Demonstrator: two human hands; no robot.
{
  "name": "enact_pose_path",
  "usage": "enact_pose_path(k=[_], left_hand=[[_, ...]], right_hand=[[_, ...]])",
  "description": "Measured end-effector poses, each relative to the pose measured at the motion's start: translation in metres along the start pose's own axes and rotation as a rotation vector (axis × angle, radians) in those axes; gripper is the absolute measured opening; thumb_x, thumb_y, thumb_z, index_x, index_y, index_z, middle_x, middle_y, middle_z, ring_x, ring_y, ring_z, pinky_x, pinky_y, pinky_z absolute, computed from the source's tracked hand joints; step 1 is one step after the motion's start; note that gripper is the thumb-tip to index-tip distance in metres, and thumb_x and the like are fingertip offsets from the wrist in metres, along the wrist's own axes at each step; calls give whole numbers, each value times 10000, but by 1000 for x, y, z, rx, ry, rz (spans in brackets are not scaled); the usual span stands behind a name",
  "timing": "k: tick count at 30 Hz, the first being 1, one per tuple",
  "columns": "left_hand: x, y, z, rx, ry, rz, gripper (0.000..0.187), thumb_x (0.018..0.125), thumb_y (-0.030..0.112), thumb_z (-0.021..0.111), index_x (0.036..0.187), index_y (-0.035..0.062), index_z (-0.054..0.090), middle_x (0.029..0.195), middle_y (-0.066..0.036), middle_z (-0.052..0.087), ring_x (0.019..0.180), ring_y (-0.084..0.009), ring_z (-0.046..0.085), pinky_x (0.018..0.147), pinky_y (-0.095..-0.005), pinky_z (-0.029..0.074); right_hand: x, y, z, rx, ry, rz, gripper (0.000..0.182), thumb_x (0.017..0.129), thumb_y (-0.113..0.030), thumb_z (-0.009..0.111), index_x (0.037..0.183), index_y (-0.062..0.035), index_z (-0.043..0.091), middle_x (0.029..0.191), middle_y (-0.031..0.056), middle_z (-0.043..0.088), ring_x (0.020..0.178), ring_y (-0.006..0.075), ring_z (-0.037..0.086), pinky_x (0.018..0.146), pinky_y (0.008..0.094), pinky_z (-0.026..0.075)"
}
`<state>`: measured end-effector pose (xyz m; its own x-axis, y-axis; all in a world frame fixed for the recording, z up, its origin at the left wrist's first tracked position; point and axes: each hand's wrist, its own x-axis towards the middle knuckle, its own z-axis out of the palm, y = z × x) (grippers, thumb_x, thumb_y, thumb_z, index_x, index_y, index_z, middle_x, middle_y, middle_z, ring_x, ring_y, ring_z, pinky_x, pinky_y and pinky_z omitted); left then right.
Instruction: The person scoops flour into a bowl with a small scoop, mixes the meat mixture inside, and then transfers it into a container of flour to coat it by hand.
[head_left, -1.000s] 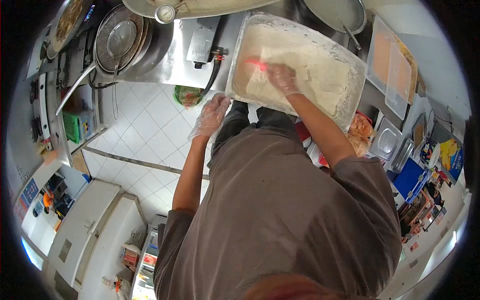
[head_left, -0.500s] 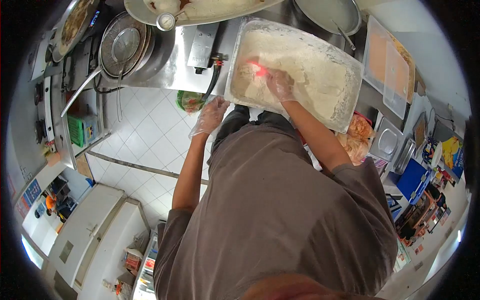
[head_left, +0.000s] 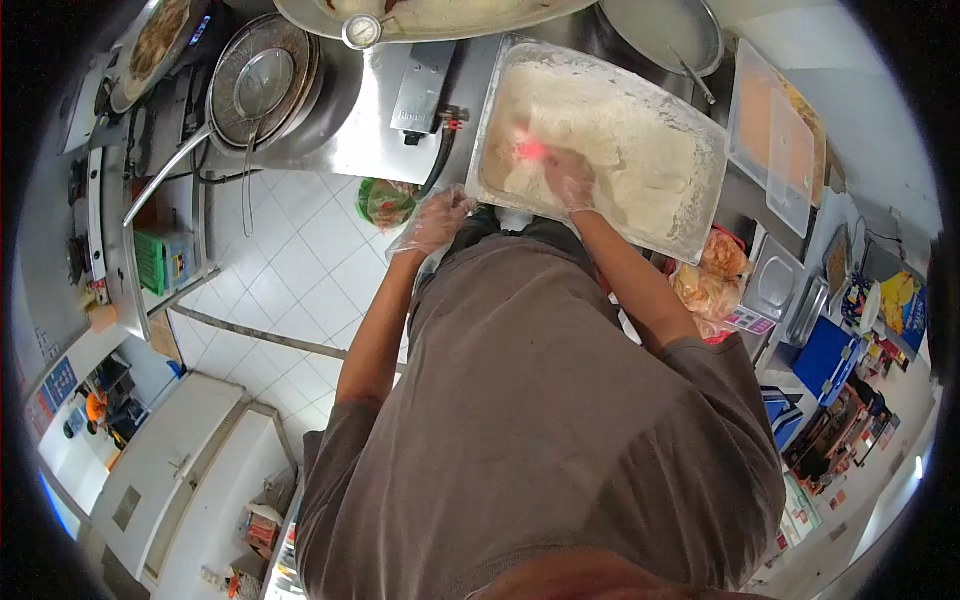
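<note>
A rectangular tray (head_left: 483, 120) of pale flour (head_left: 650, 135) rests on the counter in front of me. Inside it, my right hand (head_left: 570, 183), in a clear plastic glove, is closed on a bright red scoop-like tool (head_left: 533, 150). The tool is smeared by motion and its front part lies low in the flour, so its exact shape is hard to make out. My left hand (head_left: 438, 220), gloved too, has its fingers curled against the tray's near left corner. A gas burner (head_left: 425, 85) with a hose stands just left of the tray.
Round metal strainers (head_left: 255, 90) sit at the left. A large basin (head_left: 430, 30) with a dial thermometer (head_left: 361, 32) is at the back, a bowl of whitish liquid (head_left: 655, 35) at back right. Clear containers (head_left: 760, 110) and plastic bags (head_left: 720, 265) are right. A green-rimmed basket (head_left: 385, 203) sits below.
My right hand and the red tool have moved slightly toward me within the flour. The left hand stays at the tray's corner. The whole view has shifted a little.
</note>
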<state>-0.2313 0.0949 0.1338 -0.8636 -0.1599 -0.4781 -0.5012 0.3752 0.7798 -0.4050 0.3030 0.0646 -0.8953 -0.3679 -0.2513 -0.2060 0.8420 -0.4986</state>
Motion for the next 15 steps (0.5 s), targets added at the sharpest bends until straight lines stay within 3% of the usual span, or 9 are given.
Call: enact_pose_path(k=[3, 6, 7, 8, 9, 10, 11, 13, 15], left_hand=[[2, -4, -5, 54, -67, 2, 352, 973, 359, 542, 1048, 26, 629, 920, -161, 664, 859, -307, 612, 803, -409, 467], [12, -37, 10, 168, -68, 184, 414, 977, 414, 508, 1092, 34, 624, 1010, -182, 666, 956, -344, 616, 862, -433, 461], [15, -55, 10, 230, -39, 265, 436, 978, 438, 499, 1105, 39, 621, 1035, -184, 663, 988, -345, 612, 881, -439, 456], [13, -49, 12, 99, -52, 128, 465, 963, 434, 548, 1218, 48, 602, 1229, -184, 595, 1119, -343, 567, 950, -439, 452], [18, -69, 23, 150, -30, 130, 559, 964, 499, 508, 1279, 41, 572, 1265, -179, 584, 1152, -369, 548, 994, -453, 423], [4, -45, 17, 179, 42, 139, 608, 962, 540, 479, 1301, 41, 554, 1259, -180, 591, 1159, -355, 547, 1009, -461, 410], [3, -44, 16, 133, 68, 111, 569, 969, 532, 470, 1260, 54, 574, 1212, -189, 609, 1138, -349, 556, 992, -458, 412], [-8, -3, -20, 132, -106, 60, 465, 992, 457, 433, 1128, 42, 592, 1133, -202, 616, 1129, -365, 552, 978, -456, 409], [-2, -23, -7, 79, -28, 112, 417, 972, 425, 499, 1080, 35, 600, 1057, -194, 634, 1056, -356, 583, 918, -441, 433]], right_hand=[[-11, -16, -20, -67, -173, -198, 283, 885, -314, 605, 1092, -163, 725, 1008, 166, 693, 935, 361, 660, 817, 440, 518], [4, 0, -6, 101, 153, -56, 305, 884, -348, 601, 1084, -152, 723, 1000, 180, 685, 924, 363, 658, 794, 451, 512], [3, 9, 2, -66, 46, -119, 311, 888, -359, 592, 1086, -156, 722, 977, 188, 683, 909, 369, 654, 784, 457, 507], [1, 15, 11, -224, -58, -199, 318, 891, -370, 583, 1087, -160, 721, 954, 197, 681, 894, 375, 651, 774, 462, 501], [3, 22, 18, -210, -138, -276, 325, 898, -380, 572, 1072, -150, 721, 945, 204, 679, 890, 383, 647, 774, 465, 498], [9, 25, 22, -192, -211, -363, 334, 905, -390, 560, 1057, -141, 722, 935, 211, 676, 887, 390, 643, 774, 468, 494], [7, 19, 14, -83, -157, -284, 340, 910, -401, 555, 1050, -139, 721, 920, 217, 673, 907, 389, 642, 786, 468, 493], [-1, -17, -14, 124, -11, -115, 342, 912, -420, 559, 1074, -167, 723, 946, 199, 685, 937, 371, 651, 783, 460, 497], [4, 4, 16, -358, -92, -25, 326, 919, -372, 548, 1092, -154, 718, 980, 177, 699, 944, 361, 668, 815, 435, 513]])
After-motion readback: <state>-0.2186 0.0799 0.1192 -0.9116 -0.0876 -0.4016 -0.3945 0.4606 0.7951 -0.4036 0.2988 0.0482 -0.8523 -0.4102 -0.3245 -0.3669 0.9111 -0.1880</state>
